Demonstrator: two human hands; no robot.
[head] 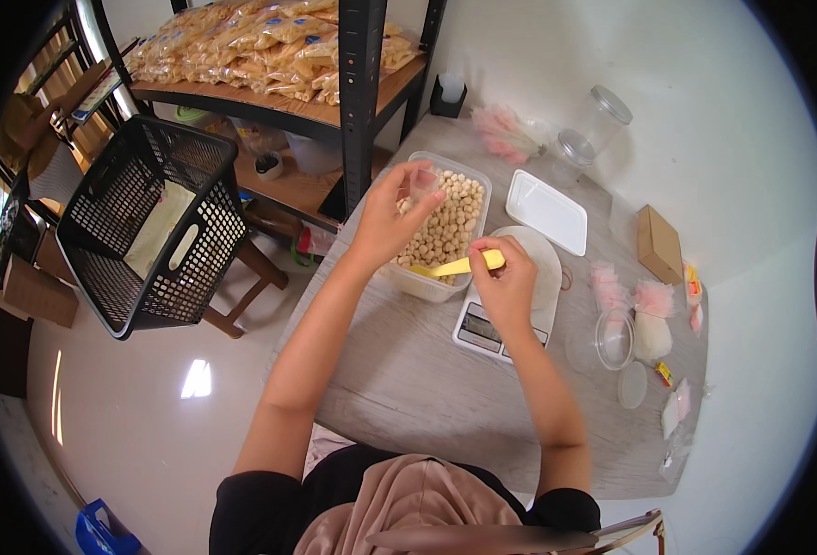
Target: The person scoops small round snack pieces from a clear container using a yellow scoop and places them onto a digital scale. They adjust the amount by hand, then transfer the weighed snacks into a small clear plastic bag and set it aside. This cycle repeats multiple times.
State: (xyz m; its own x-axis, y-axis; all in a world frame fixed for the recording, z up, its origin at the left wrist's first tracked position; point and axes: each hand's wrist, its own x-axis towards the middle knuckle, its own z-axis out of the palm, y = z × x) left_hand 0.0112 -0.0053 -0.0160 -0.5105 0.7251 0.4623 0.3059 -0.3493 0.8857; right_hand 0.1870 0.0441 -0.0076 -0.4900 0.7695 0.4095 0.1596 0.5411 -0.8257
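My left hand [396,211] holds a small clear plastic bag [424,182] over a rectangular plastic tub [443,293]. Many small round beige balls [458,208] fill much of that tub. In my right hand [504,277] is the handle of a yellow plastic spoon [460,266], whose bowl dips among the balls at the tub's near side. Beneath the right hand stands a white digital kitchen scale [479,322], its round platform [546,267] partly hidden by the hand. Whether the bag contains anything is hard to tell.
Beyond the scale lies a white tray [547,211]. Lidded clear jars [576,147], a cardboard box [660,244], an open round container [615,338] and bundles of small bags [653,300] line the wall side. A black basket [152,229] and a shelf of packed snacks [270,48] stand left. A person [41,139] is far left.
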